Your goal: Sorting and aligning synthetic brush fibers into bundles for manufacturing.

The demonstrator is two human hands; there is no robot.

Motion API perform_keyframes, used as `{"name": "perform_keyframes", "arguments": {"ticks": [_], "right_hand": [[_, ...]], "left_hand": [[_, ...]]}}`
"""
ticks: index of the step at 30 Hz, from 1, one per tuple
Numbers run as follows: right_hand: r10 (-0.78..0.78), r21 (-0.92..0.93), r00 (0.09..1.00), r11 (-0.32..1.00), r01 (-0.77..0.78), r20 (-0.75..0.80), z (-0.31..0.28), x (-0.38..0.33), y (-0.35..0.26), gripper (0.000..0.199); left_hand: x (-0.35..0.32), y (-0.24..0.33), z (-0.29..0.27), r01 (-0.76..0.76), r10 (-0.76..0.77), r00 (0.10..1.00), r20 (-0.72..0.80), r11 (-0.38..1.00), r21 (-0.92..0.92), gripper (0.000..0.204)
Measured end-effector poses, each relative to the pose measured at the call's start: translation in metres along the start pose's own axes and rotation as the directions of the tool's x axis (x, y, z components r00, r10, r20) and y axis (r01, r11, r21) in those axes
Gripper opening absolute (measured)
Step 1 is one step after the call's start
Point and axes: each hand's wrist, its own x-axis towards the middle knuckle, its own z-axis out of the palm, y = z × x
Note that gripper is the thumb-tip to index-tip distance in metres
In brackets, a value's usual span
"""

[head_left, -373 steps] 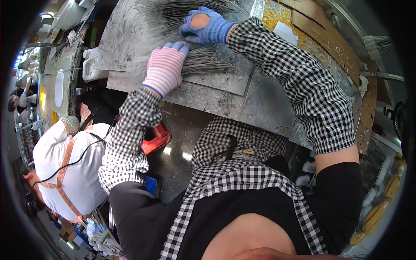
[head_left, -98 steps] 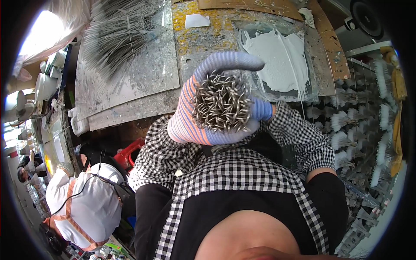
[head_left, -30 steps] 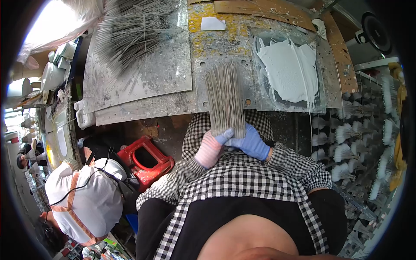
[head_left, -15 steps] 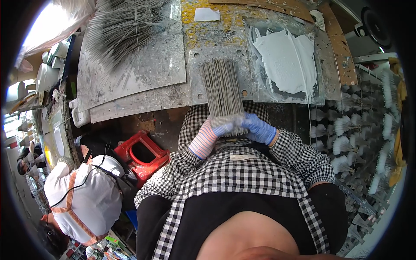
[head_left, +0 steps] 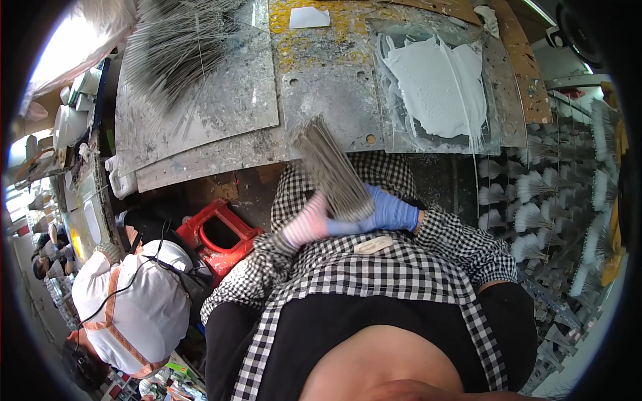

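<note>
Just bundle of thin rods [head_left: 332,170] over bench edge [head_left: 221,157]

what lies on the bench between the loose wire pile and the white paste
In the head view, a bare, paint-spattered stretch of metal bench lies between the wire pile and the paste; a small white card sits at its far edge.

A spattered metal worktable [head_left: 321,73] carries a loose pile of thin wires [head_left: 174,50] at its left and a spread of white paste [head_left: 435,83] at its right. Below it stands a red plastic stool [head_left: 217,237], beside a seated person in white [head_left: 130,301]. Fanned white-tipped bundles [head_left: 535,207] fill racks at right.
</note>
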Motion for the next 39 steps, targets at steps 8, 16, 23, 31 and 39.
{"name": "perform_keyframes", "arguments": {"ticks": [8, 16, 23, 31, 39], "right_hand": [[-0.016, -0.363, 0.991, 0.930, 0.062, 0.129, -0.005, -0.003, -0.027, 0.088], [-0.827, -0.629, 0.536, 0.508, 0.588, -0.166, -0.031, 0.057, -0.105, 0.085], [-0.702, -0.453, 0.516, 0.712, 0.537, -0.492, -0.028, 0.122, -0.105, 0.066], [-0.646, -0.265, 0.569, 0.746, 0.610, -0.509, -0.038, 0.130, -0.080, 0.072], [-0.826, -0.672, 0.511, 0.519, 0.528, -0.237, -0.070, 0.151, -0.122, 0.062]], "left_hand": [[0.032, 0.118, -0.019, -0.346, 0.172, 0.921, -0.350, 0.776, -0.528, 0.059], [0.059, 0.201, -0.029, -0.768, 0.800, 0.517, -0.303, 0.590, 0.249, 0.040], [0.120, 0.172, -0.045, -0.630, 0.747, 0.409, -0.524, 0.646, 0.430, 0.034], [0.137, 0.159, -0.052, -0.676, 0.644, 0.484, -0.592, 0.705, 0.215, 0.036], [0.130, 0.181, -0.079, -0.642, 0.710, 0.635, -0.303, 0.704, 0.304, 0.043]]}}
